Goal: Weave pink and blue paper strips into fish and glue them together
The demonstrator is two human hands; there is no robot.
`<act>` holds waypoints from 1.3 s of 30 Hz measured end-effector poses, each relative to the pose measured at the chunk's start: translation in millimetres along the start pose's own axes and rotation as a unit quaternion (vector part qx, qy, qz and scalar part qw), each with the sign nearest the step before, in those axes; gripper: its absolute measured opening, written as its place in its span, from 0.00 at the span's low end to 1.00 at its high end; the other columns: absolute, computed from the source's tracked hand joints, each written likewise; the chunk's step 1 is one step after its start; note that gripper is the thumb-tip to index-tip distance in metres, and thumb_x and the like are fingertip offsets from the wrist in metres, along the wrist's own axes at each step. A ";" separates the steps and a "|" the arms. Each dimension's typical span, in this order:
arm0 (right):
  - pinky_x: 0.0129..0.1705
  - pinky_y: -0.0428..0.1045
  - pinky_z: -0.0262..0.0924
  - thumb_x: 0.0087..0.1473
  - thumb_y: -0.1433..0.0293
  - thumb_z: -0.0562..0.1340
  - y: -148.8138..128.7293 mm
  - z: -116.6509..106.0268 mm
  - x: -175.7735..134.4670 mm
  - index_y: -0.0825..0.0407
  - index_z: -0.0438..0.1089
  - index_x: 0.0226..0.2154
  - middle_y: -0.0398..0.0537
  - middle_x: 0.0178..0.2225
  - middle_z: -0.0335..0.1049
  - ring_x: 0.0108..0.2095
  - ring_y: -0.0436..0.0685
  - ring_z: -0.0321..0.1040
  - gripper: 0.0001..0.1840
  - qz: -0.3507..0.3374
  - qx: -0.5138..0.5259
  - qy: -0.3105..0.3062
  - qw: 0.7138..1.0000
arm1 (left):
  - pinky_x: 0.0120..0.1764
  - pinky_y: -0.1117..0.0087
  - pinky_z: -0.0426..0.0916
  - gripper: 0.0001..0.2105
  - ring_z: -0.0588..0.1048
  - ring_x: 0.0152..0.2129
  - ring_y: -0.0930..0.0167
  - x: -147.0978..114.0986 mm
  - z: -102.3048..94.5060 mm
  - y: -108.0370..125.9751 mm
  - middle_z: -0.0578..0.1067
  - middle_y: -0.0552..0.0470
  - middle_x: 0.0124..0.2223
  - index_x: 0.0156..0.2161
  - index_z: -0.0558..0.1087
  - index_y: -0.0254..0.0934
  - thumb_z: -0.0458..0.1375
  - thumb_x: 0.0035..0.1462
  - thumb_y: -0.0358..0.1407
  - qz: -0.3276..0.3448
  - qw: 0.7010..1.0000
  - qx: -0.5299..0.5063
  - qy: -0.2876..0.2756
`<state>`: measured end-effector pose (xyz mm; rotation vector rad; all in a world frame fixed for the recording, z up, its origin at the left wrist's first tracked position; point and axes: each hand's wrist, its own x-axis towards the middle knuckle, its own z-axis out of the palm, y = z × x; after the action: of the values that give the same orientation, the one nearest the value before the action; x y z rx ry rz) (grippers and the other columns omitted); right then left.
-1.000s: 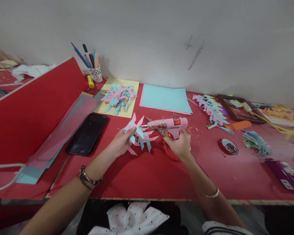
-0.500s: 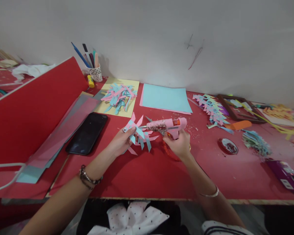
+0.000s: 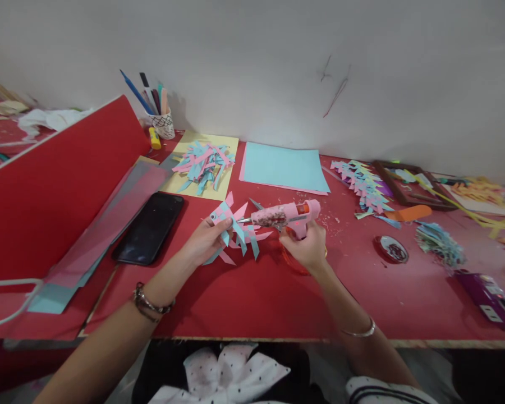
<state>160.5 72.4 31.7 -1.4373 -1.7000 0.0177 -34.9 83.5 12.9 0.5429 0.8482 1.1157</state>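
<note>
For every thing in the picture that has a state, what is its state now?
left hand: shut on paper craft, lifted off table
right hand: shut on glue gun, nozzle at the craft
phone: screen dark, lying flat
pen cup: upright, filled
blue sheet: flat

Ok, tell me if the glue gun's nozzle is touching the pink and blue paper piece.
Touching, as far as the head view shows: the glue gun in the right hand has its metal tip meeting the paper piece held by the left hand, with no gap visible.
</note>
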 end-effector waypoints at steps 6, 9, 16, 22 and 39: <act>0.15 0.43 0.50 0.35 0.64 0.56 0.8 -1.1 -0.5 0.49 0.52 0.16 0.33 0.11 0.49 0.12 0.45 0.48 0.09 0.017 -0.001 -0.016 1.000 | 0.19 0.78 0.62 0.14 0.66 0.13 0.79 -1.4 -1.2 2.6 0.68 0.58 0.14 0.17 0.68 0.33 0.69 0.29 0.37 0.013 0.999 0.028 -0.014; 0.15 0.44 0.50 0.35 0.64 0.56 0.5 -1.6 -0.2 0.48 0.52 0.17 0.33 0.11 0.50 0.12 0.46 0.49 0.09 0.019 -0.001 -0.023 1.000 | 0.21 0.77 0.64 0.12 0.67 0.14 0.79 -1.6 -2.2 4.0 0.69 0.57 0.15 0.17 0.68 0.33 0.68 0.31 0.35 0.015 0.999 0.032 -0.015; 0.13 0.43 0.46 0.33 0.64 0.55 -1.7 -2.6 0.7 0.48 0.47 0.14 0.33 0.10 0.47 0.11 0.45 0.46 0.12 0.029 -0.012 -0.032 0.999 | 0.20 0.77 0.64 0.10 0.67 0.13 0.78 -0.3 -4.1 9.3 0.68 0.57 0.13 0.16 0.68 0.32 0.67 0.33 0.31 0.005 0.999 0.045 -0.009; 0.14 0.43 0.47 0.35 0.64 0.55 -2.2 -3.3 -0.3 0.48 0.49 0.15 0.33 0.10 0.47 0.11 0.45 0.46 0.11 0.023 0.008 -0.035 0.999 | 0.22 0.75 0.66 0.10 0.68 0.13 0.77 0.1 -5.9 10.5 0.69 0.57 0.14 0.16 0.68 0.32 0.67 0.33 0.30 0.001 0.999 0.050 -0.022; 0.13 0.43 0.45 0.33 0.65 0.55 -1.8 -2.6 -0.1 0.48 0.47 0.14 0.33 0.10 0.46 0.11 0.44 0.45 0.12 0.030 0.007 -0.036 0.999 | 0.19 0.74 0.68 0.12 0.71 0.13 0.74 -1.2 -2.7 12.5 0.72 0.55 0.15 0.18 0.69 0.32 0.68 0.29 0.33 0.005 0.998 0.050 -0.050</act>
<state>160.7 70.4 34.2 -1.4931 -1.7099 0.1163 -44.2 86.8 21.2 0.6801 0.8180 1.0503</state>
